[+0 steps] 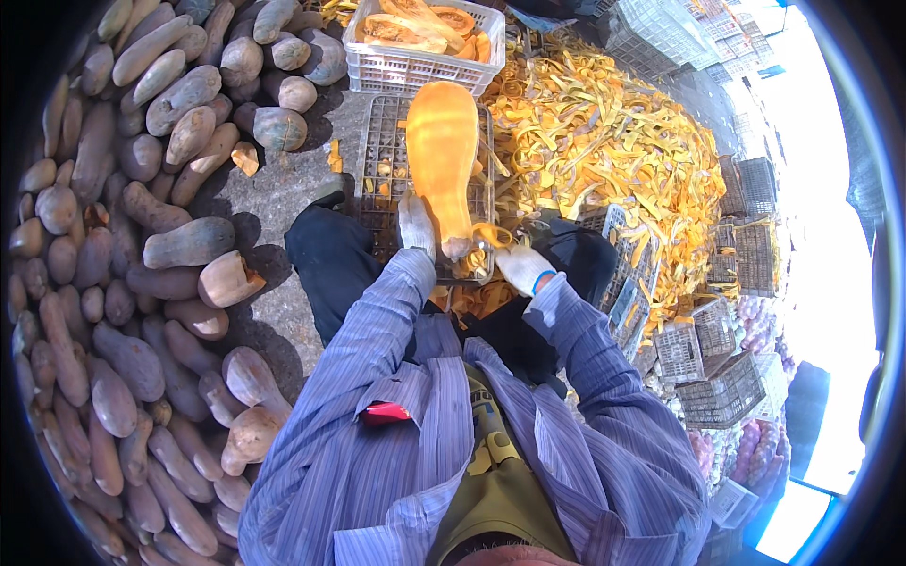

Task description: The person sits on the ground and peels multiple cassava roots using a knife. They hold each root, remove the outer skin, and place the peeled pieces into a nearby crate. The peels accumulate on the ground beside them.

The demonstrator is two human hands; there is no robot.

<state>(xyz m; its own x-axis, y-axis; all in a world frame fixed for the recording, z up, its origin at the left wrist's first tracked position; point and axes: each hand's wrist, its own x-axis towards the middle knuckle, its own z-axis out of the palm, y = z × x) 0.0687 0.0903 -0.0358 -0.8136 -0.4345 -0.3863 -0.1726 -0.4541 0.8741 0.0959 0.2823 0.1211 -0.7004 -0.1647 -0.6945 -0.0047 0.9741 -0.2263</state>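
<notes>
A long orange squash, its skin mostly peeled away, rests on an upturned plastic crate between my knees, wide end away from me. My left hand, in a white knit glove, lies against the left side of its narrow end. To the right of that end is my right hand, also gloved, with its fingers closed around something mostly hidden. A curled strip of peel or an orange loop shows at its fingertips. Small orange scraps lie on the crate around the squash's stem end.
Unpeeled squashes are piled on the left. A white crate of halved orange squashes stands beyond the upturned crate. A large heap of peelings covers the ground at right, with plastic crates and net sacks beyond.
</notes>
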